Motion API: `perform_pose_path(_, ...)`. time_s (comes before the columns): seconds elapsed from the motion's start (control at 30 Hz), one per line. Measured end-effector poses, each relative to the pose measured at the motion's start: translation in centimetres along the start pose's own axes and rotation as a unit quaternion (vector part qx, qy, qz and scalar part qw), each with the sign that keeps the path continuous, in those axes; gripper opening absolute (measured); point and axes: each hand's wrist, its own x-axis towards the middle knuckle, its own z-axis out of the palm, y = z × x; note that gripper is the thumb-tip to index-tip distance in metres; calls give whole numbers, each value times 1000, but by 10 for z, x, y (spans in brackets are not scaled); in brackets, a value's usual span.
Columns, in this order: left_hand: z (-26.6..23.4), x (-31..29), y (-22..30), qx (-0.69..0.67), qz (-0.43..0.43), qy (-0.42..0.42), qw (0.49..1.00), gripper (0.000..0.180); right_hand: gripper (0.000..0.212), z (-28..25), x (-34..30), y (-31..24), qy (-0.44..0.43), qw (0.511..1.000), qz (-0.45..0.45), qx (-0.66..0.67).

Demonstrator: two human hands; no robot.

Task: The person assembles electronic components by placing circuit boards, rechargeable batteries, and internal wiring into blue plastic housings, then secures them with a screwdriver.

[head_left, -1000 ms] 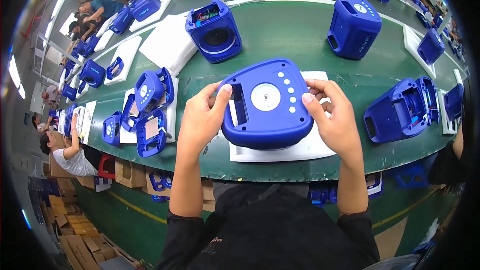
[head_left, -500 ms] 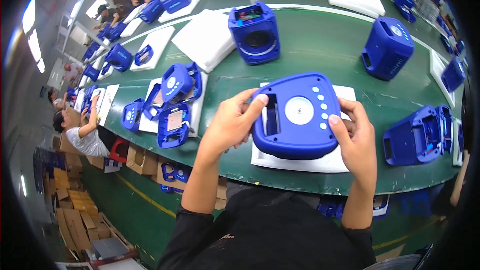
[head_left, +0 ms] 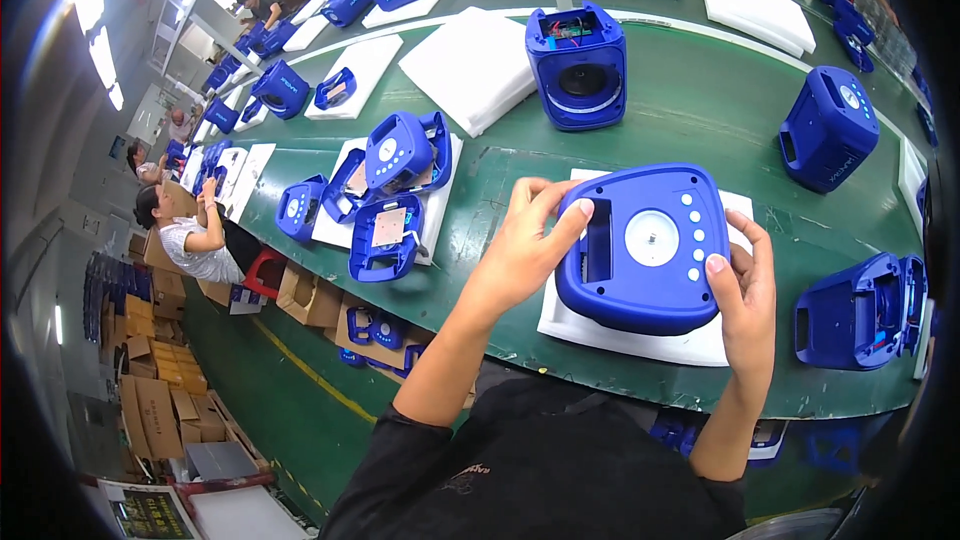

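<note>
Both my hands grip a blue speaker housing (head_left: 625, 285), its top panel facing up toward me. That panel carries a round white disc (head_left: 651, 238) and a row of small white round buttons along its right side. My left hand (head_left: 522, 248) clasps the left side, thumb beside the handle slot. My right hand (head_left: 748, 285) holds the right side, its thumb close to the buttons and its fingers curled behind. Below the housing lies a white foam pad (head_left: 575, 332); I cannot tell whether they touch.
An open-topped speaker (head_left: 578, 80) stands ahead, beside stacked white foam sheets (head_left: 465, 70). Opened blue shells (head_left: 385, 230) lie to the left. Another upright speaker (head_left: 830, 130) and an opened housing (head_left: 845, 315) are on the right. A seated co-worker (head_left: 195, 230) works farther left along the green bench (head_left: 480, 330).
The view has turned a little left, so the bench and its contents appear shifted right. My hands keep hold of the speaker housing, still over the foam pad.
</note>
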Motion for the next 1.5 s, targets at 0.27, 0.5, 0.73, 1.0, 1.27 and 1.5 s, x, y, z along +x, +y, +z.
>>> perform_pose_path(0.27,-10,-6,-24,-283,-21,-27,959,54,82,30,-10,9,9,1000,-8,8)
perform_pose_path(0.5,-51,-49,-76,-358,-44,33,932,69,107,94,-38,-11,-34,987,-145,-65)
perform_pose_path(0.73,-46,-79,-86,-381,22,101,919,68,106,100,-48,-27,-84,961,-235,-120)
perform_pose_path(1.0,-24,-62,-53,-376,127,150,905,68,91,86,-43,-43,-41,937,-318,-143)
perform_pose_path(1.27,36,6,-12,-388,159,-12,908,84,77,-5,46,-47,63,973,-215,50)
perform_pose_path(1.5,75,10,-108,265,228,-96,932,45,76,-103,211,-1,226,962,-137,76)
